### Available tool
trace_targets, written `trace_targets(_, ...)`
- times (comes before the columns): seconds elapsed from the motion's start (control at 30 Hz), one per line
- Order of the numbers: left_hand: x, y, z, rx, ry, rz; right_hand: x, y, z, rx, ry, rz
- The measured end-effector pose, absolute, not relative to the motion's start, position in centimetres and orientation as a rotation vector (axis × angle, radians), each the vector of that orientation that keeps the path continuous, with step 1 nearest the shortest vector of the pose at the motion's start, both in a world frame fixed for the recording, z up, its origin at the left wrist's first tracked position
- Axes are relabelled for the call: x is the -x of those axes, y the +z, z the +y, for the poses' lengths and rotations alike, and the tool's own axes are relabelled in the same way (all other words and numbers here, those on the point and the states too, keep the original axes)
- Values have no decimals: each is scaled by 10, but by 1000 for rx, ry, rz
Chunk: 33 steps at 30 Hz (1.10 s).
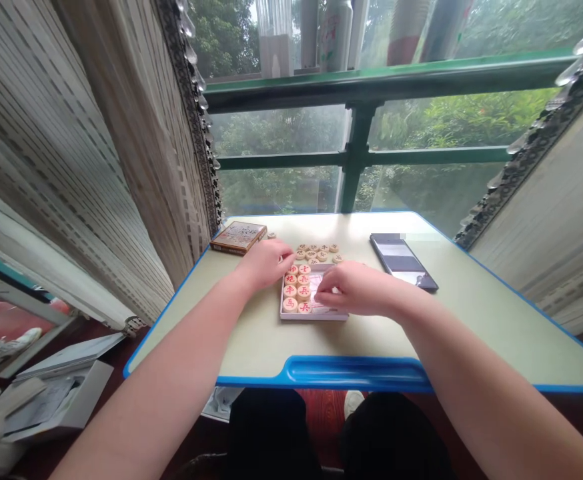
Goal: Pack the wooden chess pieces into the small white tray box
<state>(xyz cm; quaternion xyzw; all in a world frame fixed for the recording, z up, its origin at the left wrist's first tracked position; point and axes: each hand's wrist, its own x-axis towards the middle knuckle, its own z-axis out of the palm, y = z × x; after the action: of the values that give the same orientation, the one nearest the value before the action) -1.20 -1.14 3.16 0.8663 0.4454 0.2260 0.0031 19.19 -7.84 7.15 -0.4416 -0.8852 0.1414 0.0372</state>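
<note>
A shallow white box (313,315) lies on the desk and holds round wooden chess pieces (297,290) marked in red, packed in its left part. My right hand (352,288) rests over the box's right part, fingers curled and pinched at a piece I cannot make out. My left hand (266,261) sits at the box's upper left corner, fingers curled towards loose pieces (317,253) lying just beyond the box.
A brown box lid (238,237) lies at the desk's far left corner. A dark phone (403,260) lies to the right of the pieces. The desk (471,313) has a blue rim and a front groove; a window stands beyond it, bamboo blinds at both sides.
</note>
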Motion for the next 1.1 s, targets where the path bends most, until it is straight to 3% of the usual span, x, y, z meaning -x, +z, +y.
trace_targets(0.3,7,28,-9,-2636,758,1340,-195,44,-46,1314,46,-2311)
trace_targets(0.8,0,24,-14,-2486,562,1243,-196,23,-32,1198,302,-2304)
trace_targets(1.1,7,19,-7,-2464,460,1539,-196,26,-32,1242,234,-2281)
